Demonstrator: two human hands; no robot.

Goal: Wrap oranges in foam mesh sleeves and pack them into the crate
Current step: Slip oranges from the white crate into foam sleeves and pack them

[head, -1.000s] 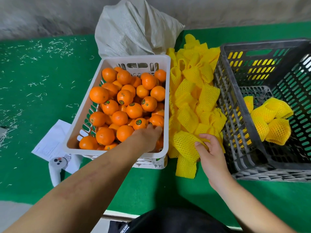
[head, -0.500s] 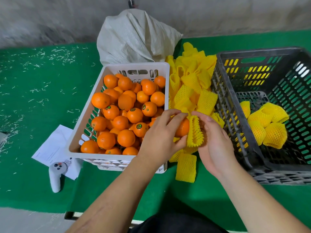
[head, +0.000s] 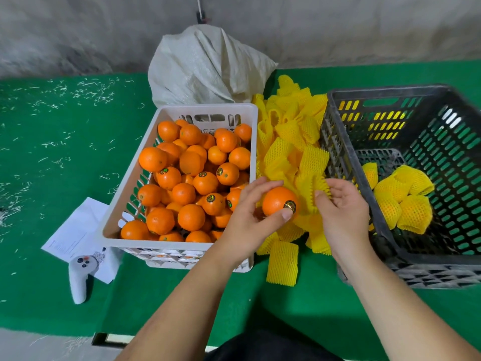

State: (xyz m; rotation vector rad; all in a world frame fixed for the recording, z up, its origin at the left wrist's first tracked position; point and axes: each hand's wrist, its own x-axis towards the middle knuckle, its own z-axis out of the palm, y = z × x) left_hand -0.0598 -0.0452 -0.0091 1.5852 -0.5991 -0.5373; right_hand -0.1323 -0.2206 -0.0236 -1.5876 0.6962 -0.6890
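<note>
Green desk carries both crates; my left hand holds one orange above its near edge; right hand pinches a foam sleeve; I fear the mesh snags and the fruit drops.

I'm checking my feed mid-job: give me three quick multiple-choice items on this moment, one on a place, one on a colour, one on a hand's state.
1. Where do the wrapped oranges lie?
A. in the dark crate
B. in the white basket
C. on the paper sheet

2. What colour are the foam sleeves?
A. white
B. yellow
C. pink

3. What is the left hand doing?
A. resting flat on the table
B. gripping a bare orange
C. lifting the sack

Answers: 1 A, the yellow bundles sit on the crate's floor. 2 B, the whole pile is yellow. 3 B, thumb and fingers curl round the orange beside the right hand.
</note>
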